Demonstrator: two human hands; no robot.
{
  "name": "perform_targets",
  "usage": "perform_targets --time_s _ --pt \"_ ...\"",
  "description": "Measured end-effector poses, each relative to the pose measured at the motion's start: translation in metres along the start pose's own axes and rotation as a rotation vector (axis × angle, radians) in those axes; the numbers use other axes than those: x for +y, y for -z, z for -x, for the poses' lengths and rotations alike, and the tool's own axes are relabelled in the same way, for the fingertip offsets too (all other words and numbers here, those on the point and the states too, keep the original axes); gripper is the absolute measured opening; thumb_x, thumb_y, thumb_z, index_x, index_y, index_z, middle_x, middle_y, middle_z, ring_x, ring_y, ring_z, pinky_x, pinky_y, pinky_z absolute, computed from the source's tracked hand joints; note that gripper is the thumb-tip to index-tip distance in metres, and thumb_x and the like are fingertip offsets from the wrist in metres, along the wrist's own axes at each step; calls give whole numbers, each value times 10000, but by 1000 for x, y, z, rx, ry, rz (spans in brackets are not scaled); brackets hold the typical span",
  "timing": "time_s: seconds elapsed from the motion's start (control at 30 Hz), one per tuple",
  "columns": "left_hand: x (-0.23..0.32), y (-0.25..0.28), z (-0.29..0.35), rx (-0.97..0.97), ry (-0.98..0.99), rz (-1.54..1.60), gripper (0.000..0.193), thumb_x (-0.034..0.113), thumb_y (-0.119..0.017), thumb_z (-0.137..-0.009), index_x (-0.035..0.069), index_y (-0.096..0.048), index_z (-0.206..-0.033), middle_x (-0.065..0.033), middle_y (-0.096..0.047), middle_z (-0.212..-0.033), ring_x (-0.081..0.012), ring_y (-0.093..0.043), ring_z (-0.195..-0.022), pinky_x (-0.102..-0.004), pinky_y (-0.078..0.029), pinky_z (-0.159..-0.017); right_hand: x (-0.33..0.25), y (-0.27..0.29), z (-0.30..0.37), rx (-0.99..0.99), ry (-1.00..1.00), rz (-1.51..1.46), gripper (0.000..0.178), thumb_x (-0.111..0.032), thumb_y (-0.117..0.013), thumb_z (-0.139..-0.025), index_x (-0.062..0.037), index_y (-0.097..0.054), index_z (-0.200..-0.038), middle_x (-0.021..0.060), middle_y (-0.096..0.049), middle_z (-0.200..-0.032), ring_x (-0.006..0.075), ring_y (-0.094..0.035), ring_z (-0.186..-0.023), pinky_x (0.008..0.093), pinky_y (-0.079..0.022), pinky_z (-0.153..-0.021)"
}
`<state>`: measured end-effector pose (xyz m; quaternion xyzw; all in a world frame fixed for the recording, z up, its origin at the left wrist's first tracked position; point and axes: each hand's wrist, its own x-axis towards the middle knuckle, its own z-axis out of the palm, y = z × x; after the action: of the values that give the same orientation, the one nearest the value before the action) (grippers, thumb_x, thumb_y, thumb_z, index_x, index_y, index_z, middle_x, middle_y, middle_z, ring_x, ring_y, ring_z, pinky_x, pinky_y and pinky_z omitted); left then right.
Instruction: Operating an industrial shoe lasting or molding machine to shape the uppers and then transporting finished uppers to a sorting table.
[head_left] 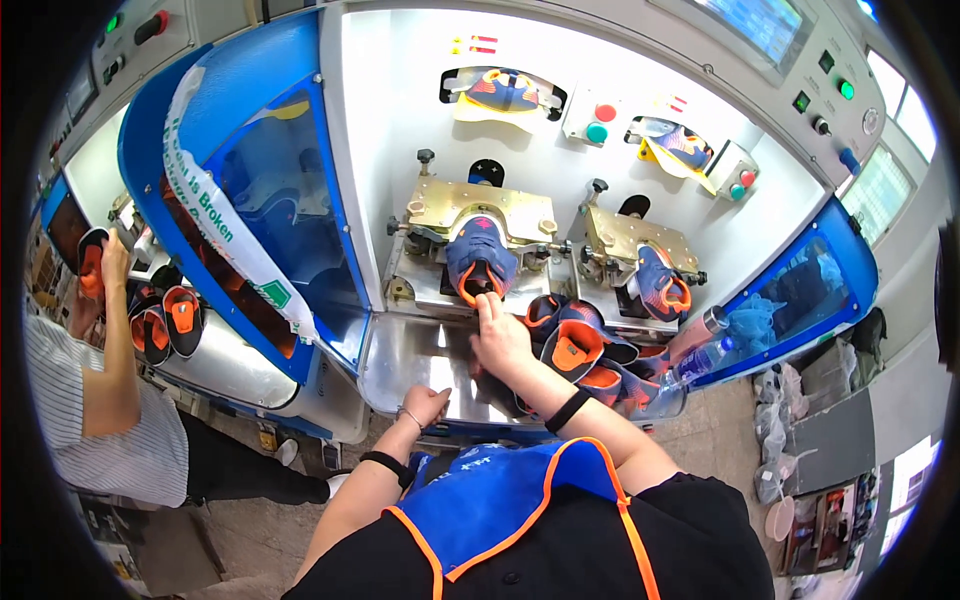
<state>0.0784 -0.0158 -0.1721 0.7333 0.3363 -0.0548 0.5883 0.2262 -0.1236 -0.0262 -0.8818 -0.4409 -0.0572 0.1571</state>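
A dark blue shoe with orange lining sits toe-in under the brass-coloured clamp plate of the machine in front of me. My right hand reaches up to its heel, fingers closed on the orange-edged collar. Lower and to the left, my left hand is curled closed above the front edge of the metal tray, with nothing visible in it. Just right of my right wrist lies a heap of similar shoes on that tray. A second shoe sits in the right-hand clamp station.
Two more shoes rest in wall openings, one at the upper left. Red and green buttons sit between them. A water bottle and pink tumbler stand right of the heap. On the left, another person holds a shoe.
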Motion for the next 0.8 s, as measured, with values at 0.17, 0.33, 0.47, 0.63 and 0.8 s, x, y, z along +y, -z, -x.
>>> perform_targets --time_s 0.17,0.33,0.47,0.63,0.8 --pt "-5 -2 -11 -7 -11 -48 538 452 -617 -897 36 -609 -556 -58 -577 -485 -146 -552 -398 -283 -432 -410 16 13 -4 30 110 -86 614 -148 -701 -777 -45 -431 -1318 134 -503 -1272 345 -635 -969 422 -541 -784" --pt "1 -2 -17 -44 29 -120 529 450 -630 -882 45 -612 -543 -57 -580 -481 -146 -552 -394 -283 -422 -395 23 10 4 2 44 -93 675 -160 -712 -772 -64 -392 -1359 137 -474 -1336 353 -603 -1071 421 -532 -851" --pt "-4 -5 -21 -37 26 -119 523 442 -635 -881 49 -606 -537 -55 -579 -480 -143 -543 -386 -283 -408 -383 18 5 3 -21 16 -114 711 -162 -717 -772 -63 -368 -1383 153 -450 -1373 353 -590 -1101 422 -517 -891" --pt "-8 -5 -21 -32 49 -73 513 425 -634 -888 44 -601 -546 -52 -570 -483 -142 -532 -386 -285 -405 -383 20 12 4 -81 29 -82 732 -161 -715 -775 -65 -349 -1402 156 -440 -1385 357 -598 -1069 424 -518 -885" --pt "-2 -7 -18 -22 61 -132 508 408 -599 -899 20 -633 -574 -79 -613 -518 -175 -599 -442 -307 -476 -459 23 11 7 -49 30 -111 753 -154 -712 -772 -78 -336 -1420 152 -432 -1396 357 -600 -1063 428 -516 -887"
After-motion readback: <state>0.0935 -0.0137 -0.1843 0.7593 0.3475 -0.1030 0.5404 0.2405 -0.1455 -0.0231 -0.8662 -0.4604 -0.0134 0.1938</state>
